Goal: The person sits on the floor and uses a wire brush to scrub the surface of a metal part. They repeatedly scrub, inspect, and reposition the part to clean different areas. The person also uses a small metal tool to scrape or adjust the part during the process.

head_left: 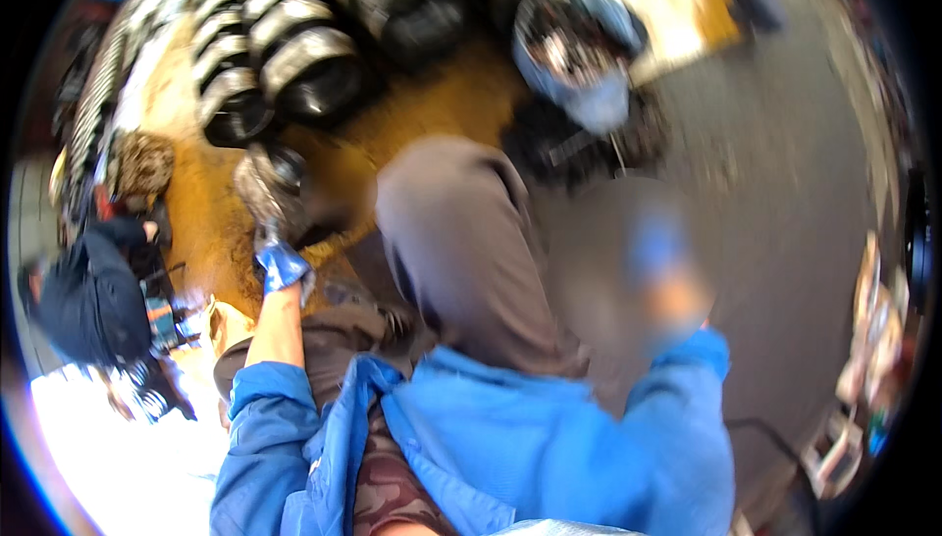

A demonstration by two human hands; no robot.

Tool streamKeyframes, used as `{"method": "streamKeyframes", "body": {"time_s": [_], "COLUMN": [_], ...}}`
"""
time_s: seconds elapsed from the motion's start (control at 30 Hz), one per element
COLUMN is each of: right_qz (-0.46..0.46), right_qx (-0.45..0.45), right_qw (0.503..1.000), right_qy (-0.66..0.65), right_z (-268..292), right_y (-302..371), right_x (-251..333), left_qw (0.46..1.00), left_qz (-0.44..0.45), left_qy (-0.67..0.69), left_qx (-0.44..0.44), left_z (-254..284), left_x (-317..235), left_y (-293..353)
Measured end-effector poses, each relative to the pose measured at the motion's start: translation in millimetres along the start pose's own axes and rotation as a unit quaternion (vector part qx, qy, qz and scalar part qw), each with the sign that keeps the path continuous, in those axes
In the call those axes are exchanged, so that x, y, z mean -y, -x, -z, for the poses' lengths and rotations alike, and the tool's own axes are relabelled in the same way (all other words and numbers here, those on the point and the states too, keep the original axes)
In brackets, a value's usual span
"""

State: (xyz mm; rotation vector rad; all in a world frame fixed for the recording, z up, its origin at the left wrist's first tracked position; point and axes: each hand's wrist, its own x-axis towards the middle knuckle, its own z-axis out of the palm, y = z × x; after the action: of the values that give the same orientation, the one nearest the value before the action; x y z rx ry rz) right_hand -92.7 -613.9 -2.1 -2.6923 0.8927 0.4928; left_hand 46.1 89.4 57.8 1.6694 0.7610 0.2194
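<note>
My left hand (284, 266), in a blue glove, is closed at the narrowed near end of a shiny plastic-wrapped bundle (267, 188). The bundle lies toward the rolls on the yellow-brown floor; what is inside it cannot be made out. Out to the right, above the grey floor, my right hand (659, 252) also wears a blue glove. Motion smears it, so its fingers and anything in them do not show. My bent knee (456, 232), in brown trousers, rises between the two hands.
Rows of dark, shiny wrapped cylinders (304, 46) line the far side. A blue-lined tub (579, 51) of small pieces stands far right of centre, with a dark object (559, 149) before it. Another person (93, 286) in dark clothes bends at the left. A cable (775, 438) runs lower right.
</note>
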Motion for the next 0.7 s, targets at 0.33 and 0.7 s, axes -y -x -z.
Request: {"method": "streamKeyframes", "body": {"time_s": [0.33,0.7], "right_qz": [-0.082,0.0], "right_qx": [0.128,0.162], "right_qw": [0.968,0.934], "right_qy": [0.201,0.319], "right_z": [-112.6,-101.8], "right_y": [-185.8,-193.3], "right_x": [17.9,0.2], "left_qw": [0.981,0.962], "left_qz": [-0.046,-0.029], "left_qy": [-0.138,-0.204], "left_qx": [-0.132,-0.178], "left_z": [-9.9,-24.9], "left_x": [41.8,26.3], "left_y": [-7.8,-3.1]}}
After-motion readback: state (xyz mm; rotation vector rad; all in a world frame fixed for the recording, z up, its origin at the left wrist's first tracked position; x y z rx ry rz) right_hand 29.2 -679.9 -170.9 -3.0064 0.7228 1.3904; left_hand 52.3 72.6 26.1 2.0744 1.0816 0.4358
